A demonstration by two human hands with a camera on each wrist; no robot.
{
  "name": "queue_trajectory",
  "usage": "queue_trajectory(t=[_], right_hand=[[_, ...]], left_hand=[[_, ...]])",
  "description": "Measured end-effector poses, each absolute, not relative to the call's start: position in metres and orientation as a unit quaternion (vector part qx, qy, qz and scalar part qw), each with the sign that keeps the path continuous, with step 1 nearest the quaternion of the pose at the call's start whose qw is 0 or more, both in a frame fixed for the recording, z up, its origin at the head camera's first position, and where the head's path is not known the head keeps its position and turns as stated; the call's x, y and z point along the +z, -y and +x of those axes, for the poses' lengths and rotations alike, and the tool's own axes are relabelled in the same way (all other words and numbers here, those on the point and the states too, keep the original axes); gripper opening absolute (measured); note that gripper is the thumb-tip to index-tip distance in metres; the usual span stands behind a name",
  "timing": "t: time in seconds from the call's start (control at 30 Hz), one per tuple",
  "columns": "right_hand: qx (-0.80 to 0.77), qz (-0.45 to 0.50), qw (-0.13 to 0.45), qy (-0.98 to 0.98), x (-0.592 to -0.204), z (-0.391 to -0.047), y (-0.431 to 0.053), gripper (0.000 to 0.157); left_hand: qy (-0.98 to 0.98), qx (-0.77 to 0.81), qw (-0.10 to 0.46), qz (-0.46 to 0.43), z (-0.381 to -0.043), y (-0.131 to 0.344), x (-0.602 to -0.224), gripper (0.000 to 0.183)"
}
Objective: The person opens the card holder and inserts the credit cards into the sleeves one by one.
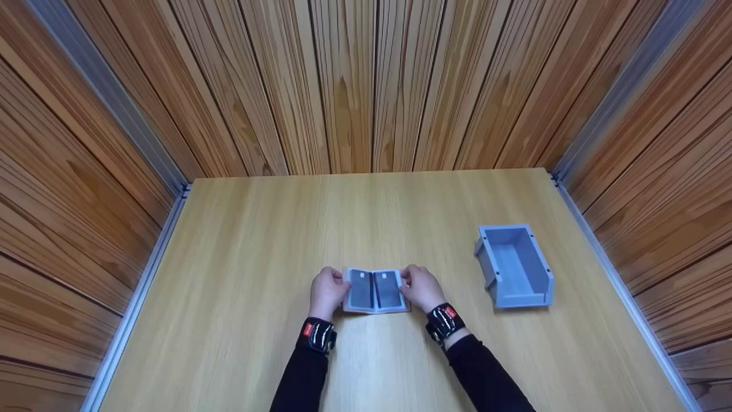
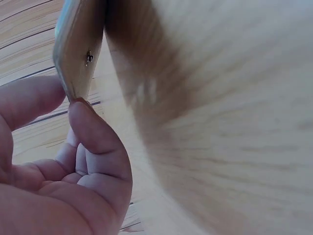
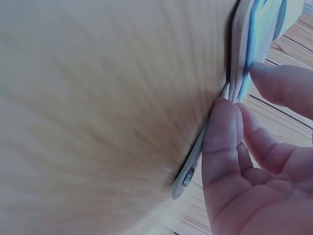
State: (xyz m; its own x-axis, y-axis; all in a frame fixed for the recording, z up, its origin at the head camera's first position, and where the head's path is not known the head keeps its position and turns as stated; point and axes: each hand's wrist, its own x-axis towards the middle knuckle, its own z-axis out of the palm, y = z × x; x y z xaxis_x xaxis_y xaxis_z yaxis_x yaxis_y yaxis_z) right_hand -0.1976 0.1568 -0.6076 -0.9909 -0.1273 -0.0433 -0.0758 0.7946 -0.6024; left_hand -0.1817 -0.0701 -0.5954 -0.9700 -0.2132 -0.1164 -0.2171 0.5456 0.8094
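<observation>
A small card holder (image 1: 361, 290) lies spread like a book in front of the person, showing clear sleeves with dark inserts on both sides. Its left edge is pinched between thumb and finger of the left hand (image 1: 327, 292). At the opposite edge, the right hand (image 1: 422, 289) pinches the other cover and sleeves. In the left wrist view, the tan cover (image 2: 78, 58) bears a metal snap stud. The right wrist view shows a strap with a metal snap (image 3: 188, 176) hanging below the right fingers. What the sleeves contain is too small to read.
A grey-blue plastic bin (image 1: 514, 274) stands on the wooden table (image 1: 257, 229) to the right of the right hand. Wood-panelled walls (image 1: 343, 86) with metal corner rails enclose the table at the back and sides. Black bands circle both wrists.
</observation>
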Motion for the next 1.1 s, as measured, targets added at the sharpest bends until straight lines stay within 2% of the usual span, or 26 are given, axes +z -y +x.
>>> queue_trajectory(t=[0.5, 0.77, 0.97, 1.1], right_hand=[[-0.319, -0.054, 0.035, -0.946, -0.609, -0.198, -0.157, 0.024], [-0.33, -0.058, 0.042, -0.941, -0.608, -0.199, -0.158, 0.025], [-0.346, -0.063, 0.036, -0.935, -0.605, -0.201, -0.165, 0.02], [-0.353, -0.041, 0.036, -0.934, -0.599, -0.202, -0.172, 0.022]], left_hand=[[-0.882, 0.458, -0.021, -0.106, -0.182, 0.063, -0.589, 0.019], [-0.882, 0.455, 0.0, -0.12, -0.184, 0.058, -0.586, 0.02], [-0.89, 0.444, -0.034, -0.095, -0.18, 0.056, -0.583, 0.02], [-0.894, 0.437, -0.042, -0.088, -0.179, 0.053, -0.58, 0.021]])
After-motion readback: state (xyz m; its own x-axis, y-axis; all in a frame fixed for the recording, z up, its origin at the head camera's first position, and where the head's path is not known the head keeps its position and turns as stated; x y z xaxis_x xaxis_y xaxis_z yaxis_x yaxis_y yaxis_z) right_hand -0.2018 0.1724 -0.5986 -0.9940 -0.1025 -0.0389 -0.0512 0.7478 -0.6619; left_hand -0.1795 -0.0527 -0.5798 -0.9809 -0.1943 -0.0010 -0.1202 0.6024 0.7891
